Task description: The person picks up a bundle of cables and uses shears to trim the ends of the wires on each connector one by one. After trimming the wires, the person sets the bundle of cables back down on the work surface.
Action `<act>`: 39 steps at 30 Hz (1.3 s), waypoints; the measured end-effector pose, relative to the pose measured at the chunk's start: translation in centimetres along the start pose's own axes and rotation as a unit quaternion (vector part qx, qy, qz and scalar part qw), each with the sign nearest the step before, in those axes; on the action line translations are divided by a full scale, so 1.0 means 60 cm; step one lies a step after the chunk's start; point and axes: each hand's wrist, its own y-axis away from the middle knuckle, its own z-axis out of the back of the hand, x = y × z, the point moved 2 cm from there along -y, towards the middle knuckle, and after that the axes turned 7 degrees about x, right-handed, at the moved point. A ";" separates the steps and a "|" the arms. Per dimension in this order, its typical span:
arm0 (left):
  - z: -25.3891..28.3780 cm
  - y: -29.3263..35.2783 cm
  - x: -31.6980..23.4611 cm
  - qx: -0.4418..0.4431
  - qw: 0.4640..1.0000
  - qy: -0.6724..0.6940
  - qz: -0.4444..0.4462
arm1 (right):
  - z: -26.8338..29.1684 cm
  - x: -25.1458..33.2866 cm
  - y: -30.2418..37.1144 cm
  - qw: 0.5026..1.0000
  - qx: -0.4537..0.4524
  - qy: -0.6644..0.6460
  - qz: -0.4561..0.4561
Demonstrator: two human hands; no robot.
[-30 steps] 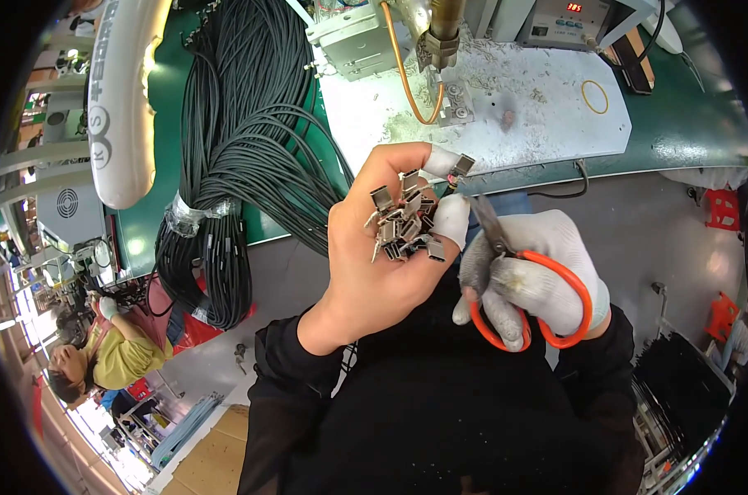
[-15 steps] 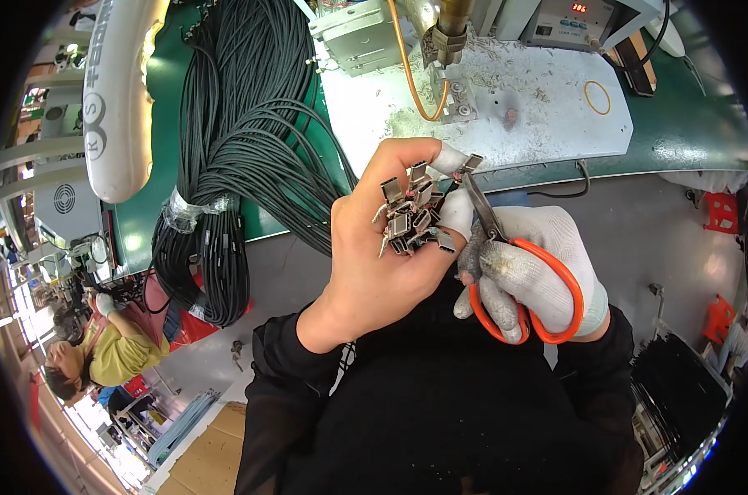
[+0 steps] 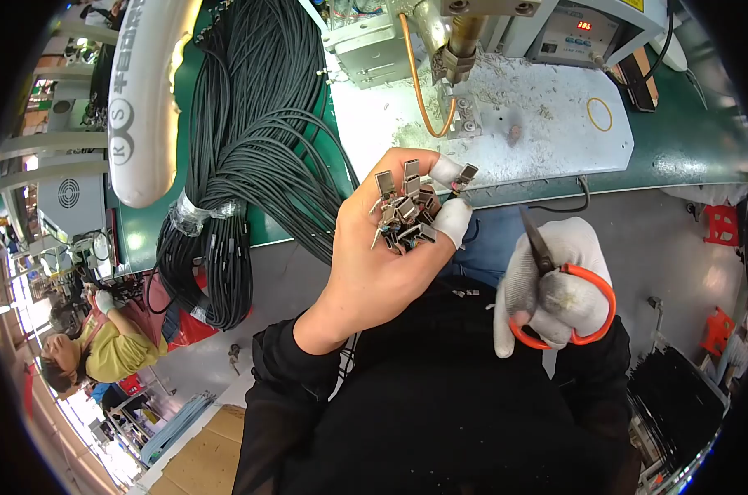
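My left hand [image 3: 370, 272], with white covers on thumb and index finger, is closed around a bunch of cable ends. Their bare metal connectors [image 3: 407, 210] stick up out of the fist at mixed angles. One connector [image 3: 466, 174] stands apart, pinched between the covered thumb and finger. Black cables [image 3: 296, 194] run from behind this hand to the large coil on the bench. To the right, my right hand [image 3: 584, 243], in a white glove with grey-stained fingers, grips orange-handled scissors [image 3: 541, 249]. Their blades point up and away from the connectors; blade gap is unclear.
A thick bundle of black cables [image 3: 250, 74] lies on the green bench [image 3: 671, 157], tied with clear wrap [image 3: 197, 216]. Ahead stands a machine with a metal column [image 3: 461, 51] over a littered white plate [image 3: 555, 107]. A white lamp [image 3: 147, 107] overhangs the left; another person [image 3: 114, 338] sits beyond.
The scissors in my right hand have moved right and down, away from the connector pinched in my left hand. My left hand has barely shifted and still grips the bunch.
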 end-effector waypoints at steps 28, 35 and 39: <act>-0.016 0.002 0.004 -0.017 0.997 -0.077 -0.026 | -0.017 0.010 -0.006 0.789 -0.202 0.578 0.057; -0.017 0.002 0.005 -0.012 0.997 -0.076 -0.026 | -0.013 0.008 -0.005 0.774 -0.197 0.600 0.058; -0.015 0.002 0.004 -0.022 0.996 -0.083 -0.022 | -0.013 0.004 -0.008 0.762 -0.188 0.617 0.060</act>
